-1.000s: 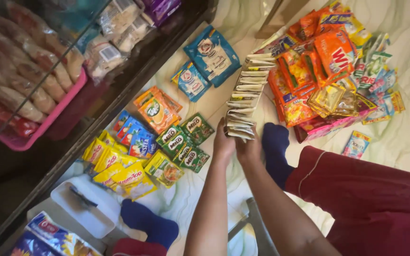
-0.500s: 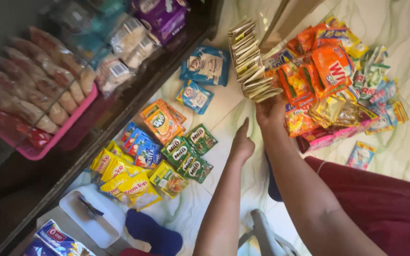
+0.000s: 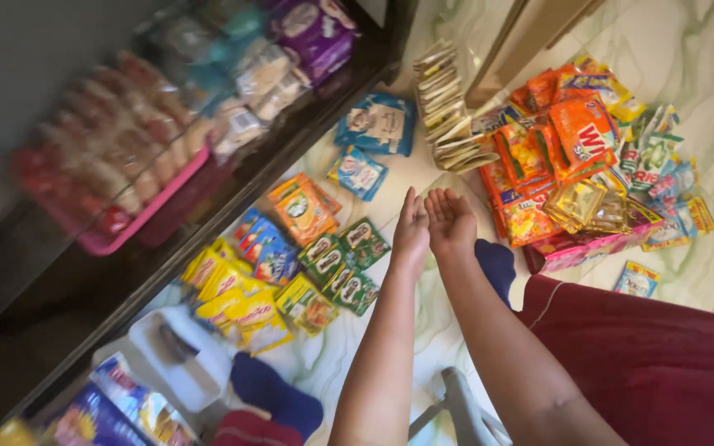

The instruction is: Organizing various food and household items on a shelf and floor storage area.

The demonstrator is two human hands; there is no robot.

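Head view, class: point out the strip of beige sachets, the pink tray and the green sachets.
strip of beige sachets [image 3: 444, 107], head view, middle of the strip
pink tray [image 3: 152, 213], head view, its front rim
green sachets [image 3: 345, 263], head view, centre of the cluster

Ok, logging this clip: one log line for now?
left hand: empty, open | right hand: empty, open | nearest: sachet stack on floor, untouched

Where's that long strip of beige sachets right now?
In the head view the strip of beige sachets lies on the pale floor, up beyond both open hands, left hand and right hand. It sits between the blue packets and the orange snack pile.
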